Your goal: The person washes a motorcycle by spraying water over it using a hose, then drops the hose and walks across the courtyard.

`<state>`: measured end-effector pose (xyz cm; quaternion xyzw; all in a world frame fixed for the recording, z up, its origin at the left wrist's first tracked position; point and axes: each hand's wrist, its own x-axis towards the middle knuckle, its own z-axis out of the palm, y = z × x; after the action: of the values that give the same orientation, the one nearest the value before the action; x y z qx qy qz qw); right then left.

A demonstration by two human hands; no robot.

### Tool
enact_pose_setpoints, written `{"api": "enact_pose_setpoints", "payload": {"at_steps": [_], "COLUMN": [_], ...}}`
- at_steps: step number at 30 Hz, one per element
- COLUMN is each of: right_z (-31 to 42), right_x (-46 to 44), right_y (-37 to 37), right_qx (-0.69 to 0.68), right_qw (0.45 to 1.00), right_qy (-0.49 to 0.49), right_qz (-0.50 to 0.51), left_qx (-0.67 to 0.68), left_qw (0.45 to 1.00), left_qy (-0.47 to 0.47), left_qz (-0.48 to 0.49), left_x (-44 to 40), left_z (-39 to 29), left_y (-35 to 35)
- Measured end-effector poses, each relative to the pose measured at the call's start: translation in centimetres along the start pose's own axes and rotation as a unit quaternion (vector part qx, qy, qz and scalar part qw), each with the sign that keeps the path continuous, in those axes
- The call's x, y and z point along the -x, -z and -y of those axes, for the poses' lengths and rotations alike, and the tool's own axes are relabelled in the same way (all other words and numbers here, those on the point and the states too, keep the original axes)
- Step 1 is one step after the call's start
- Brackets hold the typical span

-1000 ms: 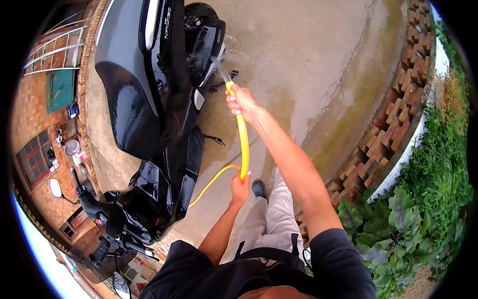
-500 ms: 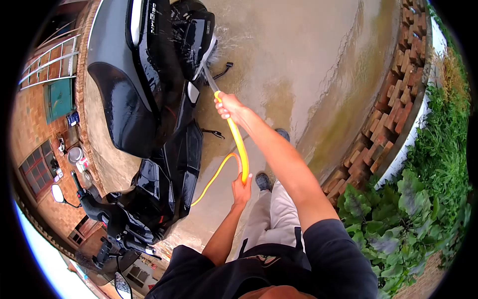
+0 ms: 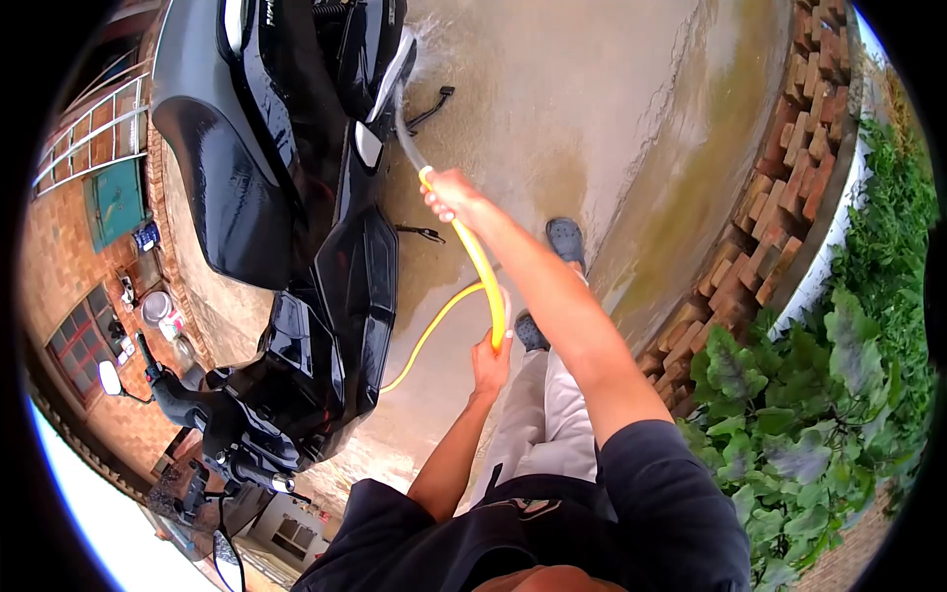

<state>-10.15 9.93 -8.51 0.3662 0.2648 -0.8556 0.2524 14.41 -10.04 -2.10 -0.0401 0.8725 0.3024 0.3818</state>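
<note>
Presently, water [image 3: 408,146] from a yellow hose [image 3: 481,261] meets a black scooter [image 3: 314,148]

Read the view as a clock face, twelve at the top. The scooter fills the side from eight to eleven o'clock, its seat [image 3: 232,197] toward ten and its handlebars toward eight. Just above the centre, toward twelve, the right hand [image 3: 454,194] has its grip wrapped around the hose close to the mouth; whether the thumb presses on the opening I cannot tell. Nearer the centre, toward six, the left hand [image 3: 490,363] is also closed around the hose, at a bend. From there a thinner-looking stretch curves off toward eight and passes out of sight by the scooter's lower bodywork.

The stream leaves the mouth toward eleven and runs at the silver-edged panel [image 3: 397,77] low on the scooter's side, with spray [image 3: 426,47] scattering onto the wet concrete [image 3: 523,118] beside it. A stand [image 3: 432,109] juts out just below that splash.

The step in hand looks to be rinsing this panel, one hand aiming and the other carrying the hose. As I judge it, the next move calls for a small turn of the right wrist to bring the stream onto neighbouring bodywork, while the left hand gives slack and keeps the bend from kinking.
</note>
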Motion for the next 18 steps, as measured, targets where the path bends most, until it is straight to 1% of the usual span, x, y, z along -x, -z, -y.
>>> {"api": "enact_pose_setpoints", "payload": {"at_steps": [4,6,7,9,12,15,16,18], "right_z": [-8.6,-10.7,-11.0,-10.1,-8.1,-6.6,-6.8,-6.9], "right_x": [-2.6,-2.9,-2.3,-1.0,1.1,2.0,1.9,1.4], "right_y": [-1.3,-1.3,-1.8,-1.4,-1.4,-1.7,-1.9,-2.3], "right_qx": [0.021,0.028,-0.002,-0.049,-0.068,-0.054,-0.056,-0.005], "right_qw": [0.999,0.998,0.999,0.999,0.996,0.997,0.997,0.999], "right_qy": [-0.047,-0.048,-0.033,-0.001,0.053,0.055,0.054,0.035], "right_qz": [0.0,0.007,0.011,0.008,0.007,0.021,0.02,0.035], "left_qx": [-0.032,-0.058,-0.063,0.056,0.067,0.095,0.093,0.022], "left_qw": [0.999,0.997,0.997,0.998,0.998,0.995,0.996,1.0], "left_qy": [0.018,0.009,0.013,0.024,0.015,-0.004,-0.002,0.0], "left_qz": [0.03,0.044,0.044,-0.021,-0.014,-0.006,-0.004,-0.004], "left_x": [2.3,3.2,3.8,3.3,2.4,1.6,2.0,2.4], "left_z": [5.1,7.3,9.8,15.5,14.0,12.9,11.6,9.5], "left_y": [-0.3,-0.1,0.2,-0.8,0.4,-0.1,0.0,0.0]}}
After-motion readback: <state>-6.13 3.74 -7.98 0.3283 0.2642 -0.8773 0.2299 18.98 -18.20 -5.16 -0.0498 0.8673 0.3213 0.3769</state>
